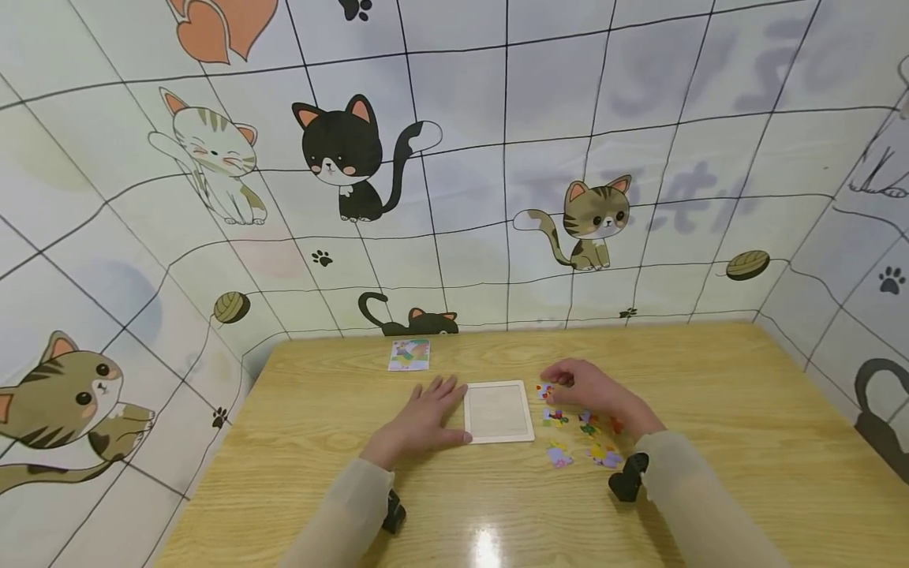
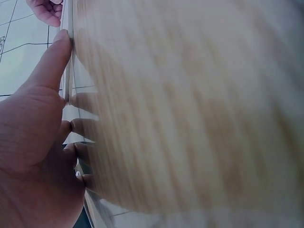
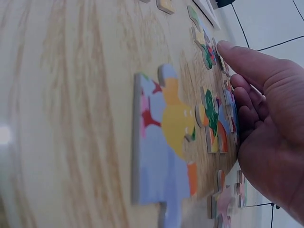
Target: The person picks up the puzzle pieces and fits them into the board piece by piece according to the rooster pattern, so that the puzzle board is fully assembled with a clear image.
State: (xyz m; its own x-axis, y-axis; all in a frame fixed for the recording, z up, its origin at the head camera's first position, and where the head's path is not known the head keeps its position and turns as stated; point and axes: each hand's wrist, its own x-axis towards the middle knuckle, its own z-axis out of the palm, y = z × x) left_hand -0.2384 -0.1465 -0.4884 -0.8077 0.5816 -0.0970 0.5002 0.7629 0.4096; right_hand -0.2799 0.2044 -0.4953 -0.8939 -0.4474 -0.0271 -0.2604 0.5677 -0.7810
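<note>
A square, light wooden puzzle tray with a raised rim lies on the table. My left hand rests at its left side, fingers extended, with the thumb and a fingertip against the rim. To the tray's right, my right hand has its fingers curled over a small colourful puzzle piece; thumb and fingers pinch at its edge, partly hiding it. Several loose pieces lie below that hand, among them a lilac piece and a lilac-and-yellow piece, seen close up in the right wrist view.
Behind the left hand, a square picture card lies near the back edge of the wooden table. Cat-patterned cloth walls enclose the back and sides. A dark camera sits on each wrist, the right one close to the nearer pieces.
</note>
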